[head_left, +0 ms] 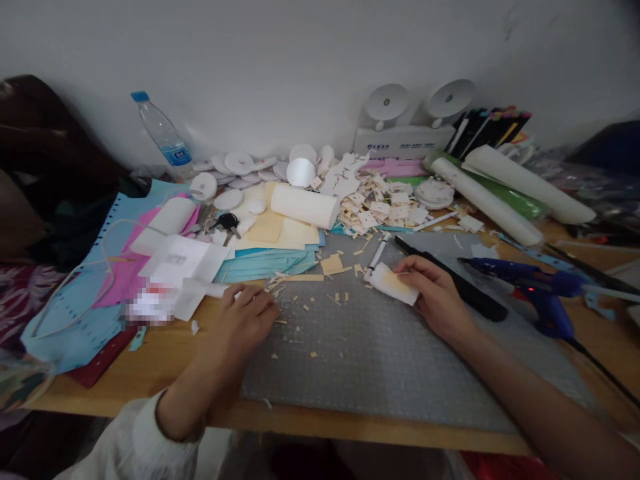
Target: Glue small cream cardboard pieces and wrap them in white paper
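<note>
- In the head view, the white piece point(393, 284), tinged yellow, is over the far half of the mat point(380, 360), inside its far edge.
- The right hand point(434, 290) has its grip clamped on the piece, thumb and fingers pinching the end nearer the mat's right side.
- From that grip, the piece points toward the mat's left side; its long axis slants, the free end a little nearer the mat's far edge than the held one.
- The left hand point(245, 313) lies palm down at the mat's left edge, its fingers bent; I cannot tell whether its grip closes on anything.
- The right hand is the nearer one, being on the piece; the left is well apart from it, with scraps point(333, 264) on the mat between.
- Toward the mat's far edge, a pen point(380, 251) lies just beside the free end; whether they touch is unclear.
- Toward the mat's right side, a black bar point(460, 283) lies behind the right hand, and a glue gun point(530, 280) lies beyond it.
</note>
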Available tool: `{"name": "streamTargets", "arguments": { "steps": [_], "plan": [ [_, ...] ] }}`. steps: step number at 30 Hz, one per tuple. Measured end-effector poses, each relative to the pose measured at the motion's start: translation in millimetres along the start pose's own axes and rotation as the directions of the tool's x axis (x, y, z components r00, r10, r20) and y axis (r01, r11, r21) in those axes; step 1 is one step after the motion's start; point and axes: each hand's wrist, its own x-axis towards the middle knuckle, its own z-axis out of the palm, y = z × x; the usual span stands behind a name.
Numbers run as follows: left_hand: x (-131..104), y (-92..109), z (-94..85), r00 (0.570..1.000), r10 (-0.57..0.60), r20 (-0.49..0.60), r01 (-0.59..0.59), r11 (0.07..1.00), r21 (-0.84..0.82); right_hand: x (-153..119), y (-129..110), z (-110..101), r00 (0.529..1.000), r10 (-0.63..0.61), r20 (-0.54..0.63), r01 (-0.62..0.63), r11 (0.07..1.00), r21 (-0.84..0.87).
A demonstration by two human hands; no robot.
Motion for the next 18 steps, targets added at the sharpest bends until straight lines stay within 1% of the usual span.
{"name": "streamTargets", "arguments": {
  "steps": [5, 10, 14, 18],
  "plan": [
    [-3, 12, 4.2, 0.997, 0.044, -0.064, -0.038, 0.994, 0.104, 1, 1, 0, 1.0, -0.004, 0.005, 0.004, 1.0, -0.007],
    [-4, 17, 6.5, 0.998, 0.017, -0.066, -0.007, 0.988, 0.156, 1, 2, -1, 1.0, -0.007, 0.002, 0.007, 1.0, -0.014],
    [-3, 16, 6.9, 0.999, -0.014, -0.05, 0.022, 0.988, 0.151, 1, 3, -1, 1.0, -0.015, 0.007, 0.015, 1.0, 0.012],
    [-4, 15, 10.0, 0.997, -0.032, -0.069, 0.038, 0.996, 0.083, 1, 3, -2, 1.0, -0.013, 0.005, 0.012, 1.0, 0.02]
  ]
}}
